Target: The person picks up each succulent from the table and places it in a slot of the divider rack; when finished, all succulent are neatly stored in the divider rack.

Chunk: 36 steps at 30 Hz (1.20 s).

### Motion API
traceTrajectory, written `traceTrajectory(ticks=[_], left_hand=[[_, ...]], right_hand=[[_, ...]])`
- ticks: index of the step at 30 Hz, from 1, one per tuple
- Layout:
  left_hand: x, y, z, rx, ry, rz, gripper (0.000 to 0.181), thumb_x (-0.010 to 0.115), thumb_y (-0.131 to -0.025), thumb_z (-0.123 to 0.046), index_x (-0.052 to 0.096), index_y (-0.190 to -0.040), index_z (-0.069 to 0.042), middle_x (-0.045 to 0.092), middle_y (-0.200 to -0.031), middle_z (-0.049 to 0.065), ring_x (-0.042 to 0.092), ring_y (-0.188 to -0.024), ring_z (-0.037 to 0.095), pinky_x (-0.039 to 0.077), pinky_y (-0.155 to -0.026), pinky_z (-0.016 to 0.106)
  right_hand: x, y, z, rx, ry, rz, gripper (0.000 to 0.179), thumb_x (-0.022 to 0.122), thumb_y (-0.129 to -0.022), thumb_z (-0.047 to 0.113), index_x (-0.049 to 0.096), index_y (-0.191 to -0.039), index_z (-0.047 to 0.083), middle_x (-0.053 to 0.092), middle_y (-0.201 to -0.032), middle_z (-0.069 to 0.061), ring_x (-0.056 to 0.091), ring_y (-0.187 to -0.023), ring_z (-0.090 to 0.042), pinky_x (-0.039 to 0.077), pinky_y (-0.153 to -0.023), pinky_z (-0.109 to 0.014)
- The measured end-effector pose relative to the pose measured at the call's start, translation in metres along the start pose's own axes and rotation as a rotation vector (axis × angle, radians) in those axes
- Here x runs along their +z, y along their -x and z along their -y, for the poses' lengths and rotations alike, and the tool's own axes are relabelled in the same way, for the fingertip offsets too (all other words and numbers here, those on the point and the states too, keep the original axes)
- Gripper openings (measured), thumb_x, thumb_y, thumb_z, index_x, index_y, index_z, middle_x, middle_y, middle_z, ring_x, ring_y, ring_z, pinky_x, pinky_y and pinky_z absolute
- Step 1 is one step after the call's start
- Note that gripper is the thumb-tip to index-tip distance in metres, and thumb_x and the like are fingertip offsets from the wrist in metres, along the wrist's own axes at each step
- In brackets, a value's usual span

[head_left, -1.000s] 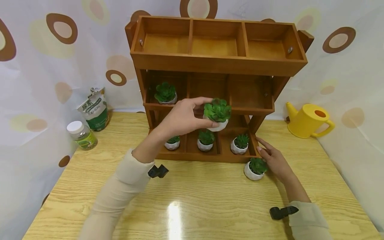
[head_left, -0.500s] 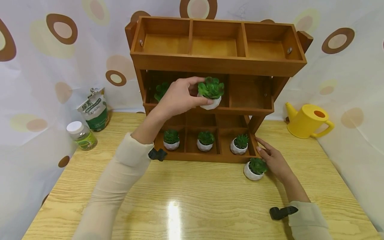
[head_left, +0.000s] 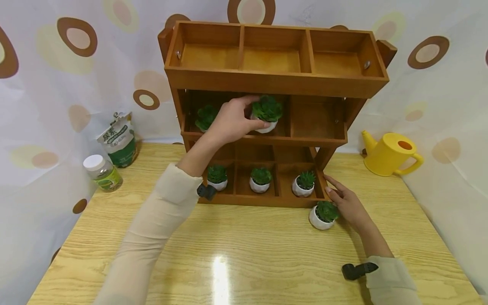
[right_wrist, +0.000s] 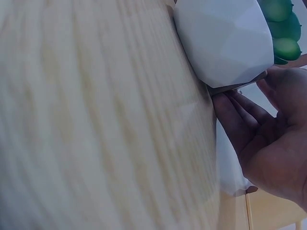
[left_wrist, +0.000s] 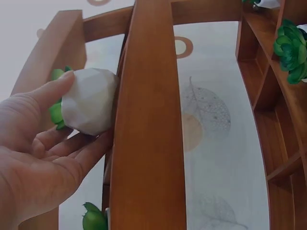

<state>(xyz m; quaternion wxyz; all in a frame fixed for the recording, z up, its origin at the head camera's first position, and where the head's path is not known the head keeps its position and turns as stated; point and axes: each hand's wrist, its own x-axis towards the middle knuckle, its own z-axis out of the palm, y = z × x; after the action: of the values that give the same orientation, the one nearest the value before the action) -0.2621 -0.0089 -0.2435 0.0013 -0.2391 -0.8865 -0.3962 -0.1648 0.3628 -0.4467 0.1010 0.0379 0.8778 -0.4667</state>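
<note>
My left hand (head_left: pixel 234 120) grips a potted succulent (head_left: pixel 268 109) with a white faceted pot, thumb in front and fingers behind. In the head view it is at the middle compartment of the shelf's middle tier. The left wrist view shows the pot (left_wrist: pixel 91 100) close to the wooden front board (left_wrist: pixel 148 120); whether it touches the tier floor, I cannot tell. My right hand (head_left: pixel 350 207) rests against the right end of the wooden shelf's (head_left: pixel 267 200) bottom tier. Beside its fingers, another potted succulent (head_left: pixel 323 215) stands on the table.
Three small potted plants, left (head_left: pixel 217 178), middle (head_left: pixel 261 179) and right (head_left: pixel 303 184), fill the bottom tier. Another succulent (head_left: pixel 206 117) sits in the middle tier's left compartment, partly behind my hand. A yellow watering can (head_left: pixel 392 153) stands right; a jar (head_left: pixel 103 173) and a pouch (head_left: pixel 119 140) stand left.
My left hand has lifted the potted succulent from in front of the shelf up to the middle tier and moved slightly left, then inward. My right hand has stayed in place.
</note>
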Motion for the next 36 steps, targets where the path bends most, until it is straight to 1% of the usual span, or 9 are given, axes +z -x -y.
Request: traceTrajectory(ticks=[6,8,13,22,26,28,31,33,36], left_hand=[[0.007,-0.007,0.0,-0.02,-0.036,0.021,0.072,0.075,-0.092,-0.039,0.044,-0.154,-0.018,0.066,-0.108,0.007,0.053,-0.081,0.019,0.045,-0.08,0.034],[0.01,-0.009,-0.001,-0.026,-0.051,0.032,0.073,0.075,-0.092,-0.038,0.044,-0.155,-0.018,0.066,-0.108,0.007,0.053,-0.08,0.018,0.045,-0.081,0.034],[0.016,-0.012,-0.003,-0.033,-0.05,0.062,0.072,0.074,-0.094,-0.035,0.042,-0.156,-0.018,0.056,-0.077,0.004,0.049,-0.067,0.016,0.042,-0.068,0.031],[0.024,-0.013,-0.003,-0.02,-0.09,0.088,0.071,0.074,-0.094,-0.031,0.041,-0.156,-0.016,0.055,-0.072,0.002,0.049,-0.063,0.015,0.044,-0.066,0.03],[0.024,-0.015,-0.005,-0.026,-0.12,0.098,0.073,0.074,-0.094,-0.031,0.04,-0.157,-0.015,0.067,-0.09,0.008,0.055,-0.071,0.02,0.05,-0.078,0.034],[0.024,-0.016,-0.006,-0.031,-0.133,0.098,0.074,0.074,-0.094,-0.032,0.039,-0.157,-0.014,0.069,-0.115,0.01,0.063,-0.089,0.023,0.052,-0.091,0.036],[0.024,-0.016,-0.007,-0.036,-0.143,0.105,0.074,0.074,-0.094,-0.031,0.038,-0.157,-0.012,0.058,-0.145,0.01,0.063,-0.119,0.027,0.049,-0.106,0.04],[0.024,-0.016,-0.007,-0.04,-0.15,0.108,0.075,0.074,-0.094,-0.03,0.037,-0.157,-0.012,0.051,-0.154,0.009,0.056,-0.132,0.027,0.047,-0.11,0.04],[0.024,-0.015,-0.008,-0.044,-0.155,0.108,0.074,0.073,-0.095,-0.027,0.037,-0.158,-0.012,0.049,-0.155,0.008,0.056,-0.132,0.026,0.048,-0.109,0.04]], right_hand=[[0.0,0.0,0.0,0.001,0.0,0.004,0.067,0.039,-0.106,0.055,0.017,-0.164,0.031,0.027,-0.165,-0.024,0.032,-0.149,-0.047,0.029,-0.117,-0.064],[0.0,-0.001,0.0,-0.001,0.0,0.003,0.066,0.039,-0.106,0.055,0.018,-0.164,0.031,0.027,-0.165,-0.024,0.032,-0.149,-0.046,0.029,-0.117,-0.064],[0.001,-0.001,-0.001,-0.01,0.002,-0.001,0.065,0.039,-0.106,0.055,0.019,-0.164,0.032,0.028,-0.164,-0.023,0.033,-0.149,-0.046,0.03,-0.117,-0.064],[0.0,-0.002,-0.002,-0.003,0.006,-0.003,0.066,0.04,-0.105,0.056,0.018,-0.163,0.033,0.03,-0.164,-0.023,0.034,-0.148,-0.047,0.03,-0.117,-0.064],[0.0,-0.003,-0.002,-0.001,0.003,-0.001,0.067,0.04,-0.105,0.057,0.018,-0.163,0.033,0.03,-0.164,-0.023,0.034,-0.148,-0.047,0.03,-0.117,-0.065],[-0.001,-0.003,-0.002,-0.002,0.001,0.0,0.067,0.04,-0.105,0.057,0.018,-0.163,0.033,0.03,-0.164,-0.023,0.034,-0.148,-0.046,0.03,-0.117,-0.064],[-0.001,-0.003,-0.002,-0.003,-0.007,0.004,0.067,0.04,-0.105,0.057,0.018,-0.163,0.033,0.03,-0.164,-0.023,0.034,-0.148,-0.046,0.03,-0.117,-0.064],[-0.001,-0.003,-0.003,-0.002,-0.012,0.006,0.067,0.04,-0.105,0.056,0.018,-0.164,0.033,0.031,-0.164,-0.023,0.035,-0.148,-0.046,0.03,-0.117,-0.064],[0.0,-0.002,-0.003,0.001,-0.012,0.005,0.066,0.04,-0.105,0.056,0.018,-0.163,0.034,0.031,-0.163,-0.023,0.035,-0.148,-0.046,0.03,-0.117,-0.063]])
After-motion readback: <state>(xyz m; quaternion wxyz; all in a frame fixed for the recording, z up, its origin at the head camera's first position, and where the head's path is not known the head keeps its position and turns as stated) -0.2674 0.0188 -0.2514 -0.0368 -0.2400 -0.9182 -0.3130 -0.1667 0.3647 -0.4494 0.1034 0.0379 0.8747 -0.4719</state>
